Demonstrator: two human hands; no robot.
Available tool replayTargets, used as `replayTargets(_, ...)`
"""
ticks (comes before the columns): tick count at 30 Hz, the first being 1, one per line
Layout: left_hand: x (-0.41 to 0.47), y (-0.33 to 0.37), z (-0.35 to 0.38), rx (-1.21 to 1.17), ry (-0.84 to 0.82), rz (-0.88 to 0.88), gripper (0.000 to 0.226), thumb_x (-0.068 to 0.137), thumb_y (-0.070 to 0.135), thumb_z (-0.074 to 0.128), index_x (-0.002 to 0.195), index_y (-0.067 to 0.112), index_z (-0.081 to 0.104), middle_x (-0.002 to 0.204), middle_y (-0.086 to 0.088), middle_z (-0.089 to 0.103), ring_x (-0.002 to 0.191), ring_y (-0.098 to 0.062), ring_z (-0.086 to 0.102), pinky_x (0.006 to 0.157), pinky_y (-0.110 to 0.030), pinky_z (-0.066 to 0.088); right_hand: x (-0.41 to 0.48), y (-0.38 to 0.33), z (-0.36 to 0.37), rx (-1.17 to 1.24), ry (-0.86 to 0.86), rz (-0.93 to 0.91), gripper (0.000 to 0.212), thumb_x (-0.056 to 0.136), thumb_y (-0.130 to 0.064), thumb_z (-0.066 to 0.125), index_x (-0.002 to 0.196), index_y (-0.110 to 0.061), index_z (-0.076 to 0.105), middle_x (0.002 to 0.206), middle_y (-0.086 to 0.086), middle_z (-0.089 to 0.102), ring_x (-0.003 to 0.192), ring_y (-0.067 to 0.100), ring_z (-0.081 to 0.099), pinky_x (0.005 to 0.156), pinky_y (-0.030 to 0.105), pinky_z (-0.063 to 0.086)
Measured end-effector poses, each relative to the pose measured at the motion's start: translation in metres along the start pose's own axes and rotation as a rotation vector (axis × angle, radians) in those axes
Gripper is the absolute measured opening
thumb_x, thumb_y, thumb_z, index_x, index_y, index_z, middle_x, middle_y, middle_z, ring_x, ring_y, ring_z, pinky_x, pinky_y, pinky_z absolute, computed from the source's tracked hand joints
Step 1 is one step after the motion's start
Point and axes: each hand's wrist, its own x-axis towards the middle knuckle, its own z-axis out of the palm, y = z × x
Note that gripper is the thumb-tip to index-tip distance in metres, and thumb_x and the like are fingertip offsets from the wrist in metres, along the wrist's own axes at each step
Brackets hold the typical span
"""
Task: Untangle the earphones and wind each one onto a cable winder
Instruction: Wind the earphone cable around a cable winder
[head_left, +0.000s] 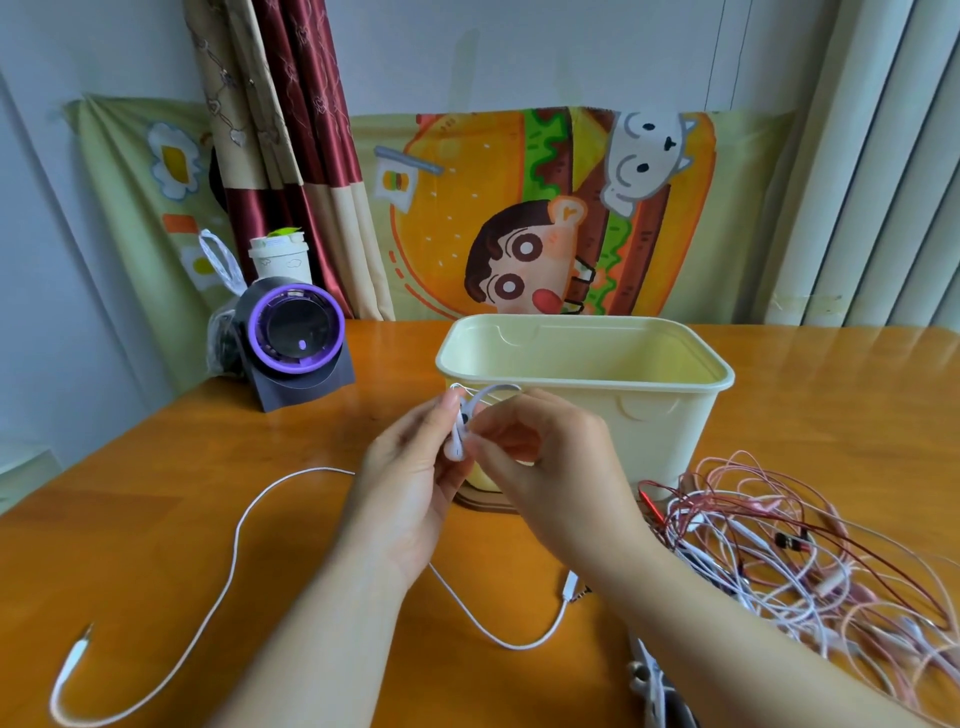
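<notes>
A white earphone cable (236, 540) trails over the wooden table (156, 493) up to the left hand (410, 483), which grips the white earbuds (458, 441); the right hand (545, 467) pinches their looped cord in front of a cream plastic bin (571, 382); tangled pink, red and white earphones (805, 561) lie on the table at far right

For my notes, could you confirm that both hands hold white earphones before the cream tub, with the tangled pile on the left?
Nearly: the head view shows the tangled pile on the person's right, beside the cream tub; the rest holds.
</notes>
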Motion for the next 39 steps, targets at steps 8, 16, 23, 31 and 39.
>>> replayTargets(8, -0.001, -0.002, 0.002, -0.037, 0.049, 0.059, 0.024, 0.089, 0.026, 0.060, 0.102, 0.010, 0.071, 0.088, -0.004, 0.075, 0.073, -0.010, 0.069, 0.058, -0.019, 0.054, -0.007, 0.003, 0.004, -0.068, 0.007, -0.094, 0.023, 0.076, -0.018, 0.079, 0.094, -0.024, 0.064, 0.094, -0.012, 0.058, 0.078, 0.008, 0.063, 0.071, 0.026, 0.053)
replayTargets(16, -0.002, -0.007, 0.005, -0.074, 0.062, -0.033, 0.021, 0.091, 0.033, 0.058, 0.088, 0.019, 0.074, 0.088, -0.005, 0.074, 0.076, -0.014, 0.069, 0.069, -0.025, 0.052, -0.005, 0.010, 0.005, -0.115, 0.067, -0.180, 0.013, 0.081, -0.014, 0.074, 0.092, -0.018, 0.070, 0.090, -0.010, 0.056, 0.079, 0.006, 0.060, 0.069, 0.024, 0.052)
replayTargets(23, -0.001, -0.005, 0.001, -0.049, -0.025, -0.014, 0.026, 0.083, 0.025, 0.063, 0.103, 0.011, 0.072, 0.092, -0.005, 0.074, 0.084, -0.013, 0.070, 0.071, -0.021, 0.056, 0.001, 0.015, -0.002, -0.135, 0.073, -0.196, 0.014, 0.081, -0.016, 0.073, 0.096, -0.017, 0.074, 0.093, -0.007, 0.061, 0.081, 0.006, 0.062, 0.072, 0.023, 0.053)
replayTargets(31, 0.004, -0.007, -0.006, 0.047, -0.002, 0.008, 0.019, 0.081, 0.027, 0.066, 0.093, 0.016, 0.074, 0.089, -0.003, 0.070, 0.088, -0.014, 0.065, 0.070, -0.021, 0.053, 0.007, 0.012, -0.011, -0.016, -0.033, -0.100, 0.011, 0.085, -0.008, 0.068, 0.092, -0.015, 0.073, 0.089, -0.004, 0.066, 0.083, 0.006, 0.064, 0.075, 0.018, 0.053)
replayTargets(39, 0.002, -0.006, -0.006, 0.155, 0.006, 0.051, 0.038, 0.075, 0.032, 0.067, 0.110, 0.017, 0.070, 0.099, 0.001, 0.075, 0.099, -0.014, 0.067, 0.076, -0.024, 0.051, 0.006, 0.005, -0.013, -0.007, 0.012, -0.109, 0.025, 0.081, -0.003, 0.072, 0.078, -0.022, 0.056, 0.072, -0.020, 0.063, 0.074, -0.001, 0.066, 0.069, 0.011, 0.051)
